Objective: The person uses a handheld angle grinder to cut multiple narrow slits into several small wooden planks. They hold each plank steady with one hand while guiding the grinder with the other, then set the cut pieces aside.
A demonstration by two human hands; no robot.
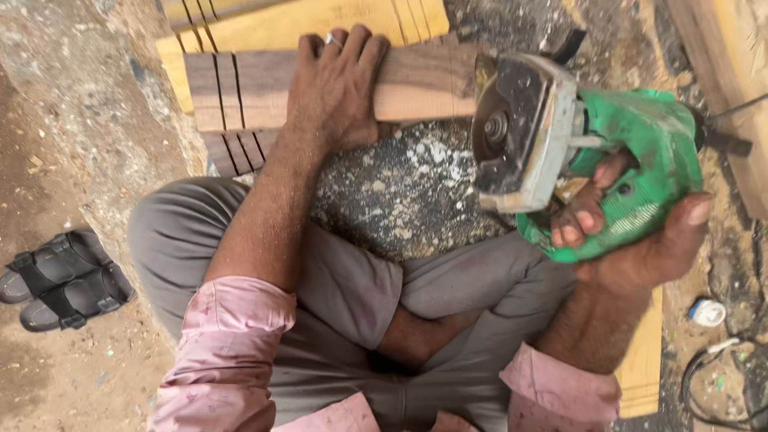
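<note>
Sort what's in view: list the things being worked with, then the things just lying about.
In use: left hand pressing the slotted wooden plank; right hand gripping the green power saw.

Lying about: black sandals, yellow board, white cable.

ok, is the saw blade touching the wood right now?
No. The right hand holds the saw with its blade clear of the wood.

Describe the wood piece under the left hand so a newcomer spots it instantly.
Start at the green circular saw gripped by the right hand; its blade meets the end of a brown wooden plank. The left hand presses flat on it. Unlike the yellow boards behind, it is darker and has saw slots near its left end.
</note>
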